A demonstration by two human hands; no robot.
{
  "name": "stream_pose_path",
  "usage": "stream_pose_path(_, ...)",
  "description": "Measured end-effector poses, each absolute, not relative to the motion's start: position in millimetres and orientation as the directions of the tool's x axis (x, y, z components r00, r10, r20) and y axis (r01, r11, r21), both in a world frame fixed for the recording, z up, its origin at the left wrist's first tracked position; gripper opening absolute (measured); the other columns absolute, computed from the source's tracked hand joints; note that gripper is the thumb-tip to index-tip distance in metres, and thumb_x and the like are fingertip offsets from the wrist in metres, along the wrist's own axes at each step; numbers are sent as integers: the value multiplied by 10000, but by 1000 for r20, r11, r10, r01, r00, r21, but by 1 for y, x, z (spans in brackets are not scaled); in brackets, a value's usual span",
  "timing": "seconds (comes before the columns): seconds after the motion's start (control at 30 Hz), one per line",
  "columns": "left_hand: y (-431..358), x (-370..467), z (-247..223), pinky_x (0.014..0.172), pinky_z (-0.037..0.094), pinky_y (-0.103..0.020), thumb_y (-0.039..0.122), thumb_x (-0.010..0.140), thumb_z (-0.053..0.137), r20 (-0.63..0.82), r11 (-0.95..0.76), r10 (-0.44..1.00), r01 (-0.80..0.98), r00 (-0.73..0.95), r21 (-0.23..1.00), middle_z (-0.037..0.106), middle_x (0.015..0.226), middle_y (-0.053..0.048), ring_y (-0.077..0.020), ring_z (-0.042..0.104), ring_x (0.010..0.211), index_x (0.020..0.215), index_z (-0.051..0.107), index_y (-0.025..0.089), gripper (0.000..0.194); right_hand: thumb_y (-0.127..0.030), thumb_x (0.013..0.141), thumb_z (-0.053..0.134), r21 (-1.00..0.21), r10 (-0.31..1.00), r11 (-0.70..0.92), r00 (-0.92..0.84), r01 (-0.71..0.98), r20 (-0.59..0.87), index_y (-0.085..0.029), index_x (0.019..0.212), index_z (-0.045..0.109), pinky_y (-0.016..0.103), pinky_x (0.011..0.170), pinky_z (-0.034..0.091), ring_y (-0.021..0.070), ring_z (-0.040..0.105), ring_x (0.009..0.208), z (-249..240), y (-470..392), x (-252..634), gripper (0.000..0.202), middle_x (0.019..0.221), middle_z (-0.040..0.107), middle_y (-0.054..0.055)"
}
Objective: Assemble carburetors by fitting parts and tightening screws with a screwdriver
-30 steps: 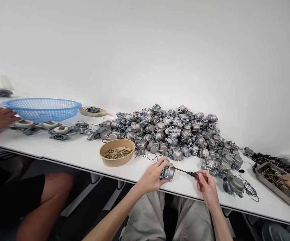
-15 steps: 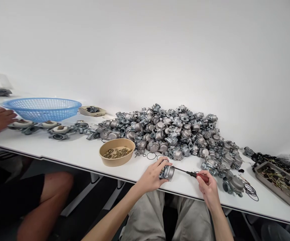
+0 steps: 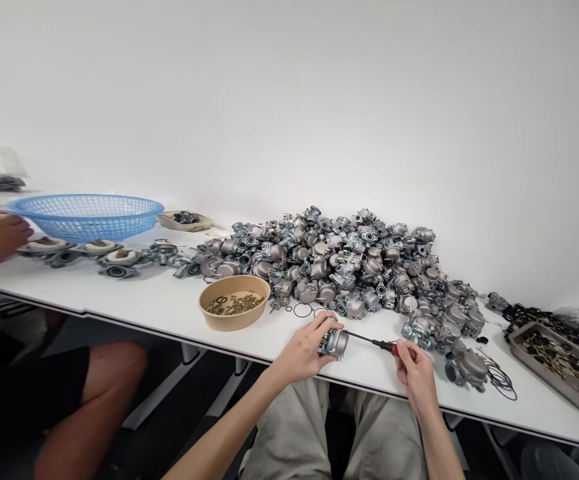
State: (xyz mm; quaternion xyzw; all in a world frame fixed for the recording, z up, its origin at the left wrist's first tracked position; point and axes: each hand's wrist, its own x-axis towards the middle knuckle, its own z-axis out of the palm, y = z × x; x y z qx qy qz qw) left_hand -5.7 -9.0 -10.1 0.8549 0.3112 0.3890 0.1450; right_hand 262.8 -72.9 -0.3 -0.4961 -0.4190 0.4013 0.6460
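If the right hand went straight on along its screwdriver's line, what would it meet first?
Most likely the metal part in the left hand; the screwdriver tip appears to be at it, though depth there is unclear.

Soft, bright light across the wall (image 3: 289,100), deep shadow beneath the table (image 3: 164,300)
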Motion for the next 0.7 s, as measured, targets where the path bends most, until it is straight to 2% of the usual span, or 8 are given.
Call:
stream_pose_path(0.1, -8, -5, -12, 968, 560, -417, 143, 765, 817, 584, -758, 652, 418, 484, 500, 555, 1416, -117, -344, 644, 1241, 1263, 544, 277, 584, -698, 665, 871, -980, 931, 185, 334, -76, 150, -176, 629, 672, 226, 379, 118, 54, 225, 420, -1, -71, 262, 560, 506, 402, -66)
stream_pose_path(0.2, -8, -5, -12, 970, 560, -417, 121, 749, 814, 582, -748, 663, 419, 471, 514, 560, 1415, -112, -338, 650, 1233, 1261, 548, 276, 597, -682, 676, 872, -981, 936, 190, 307, -34, 171, -178, 660, 676, 226, 382, 200, 62, 305, 417, 0, -69, 263, 542, 533, 477, -49)
stream_pose_path(0.37, -7, -7, -10, 1015, 535, -422, 96, 735, 818, 569, -716, 698, 416, 436, 560, 577, 1392, -110, -329, 625, 1276, 1257, 543, 265, 613, -553, 662, 938, -980, 978, 176, 127, -96, 163, -208, 903, 691, 223, 454, 348, 95, 439, 458, 9, -63, 268, 488, 564, 502, -81)
stream_pose_path(0.5, -6, -8, -9, 1015, 538, -407, 110, 732, 823, 563, -709, 705, 405, 432, 577, 592, 1370, -100, -317, 626, 1274, 1240, 550, 265, 597, -532, 674, 938, -989, 991, 134, 32, -63, 133, -214, 908, 669, 240, 445, 400, 110, 502, 442, 13, -53, 277, 478, 612, 568, -62)
stream_pose_path(0.6, -6, -8, -9, 1016, 539, -403, 106, 716, 832, 561, -708, 706, 407, 431, 578, 595, 1367, -94, -316, 628, 1273, 1227, 557, 265, 602, -530, 674, 938, -985, 988, 152, 22, -75, 151, -212, 909, 672, 240, 435, 399, 104, 490, 423, 10, -49, 280, 476, 618, 579, -59)
stream_pose_path(0.7, -6, -8, -9, 1024, 536, -407, 90, 712, 829, 564, -708, 706, 401, 429, 581, 592, 1379, -94, -317, 622, 1285, 1234, 560, 266, 613, -545, 668, 936, -981, 983, 179, 62, -74, 175, -205, 910, 682, 217, 418, 328, 99, 480, 421, 4, -52, 278, 488, 602, 580, -53)
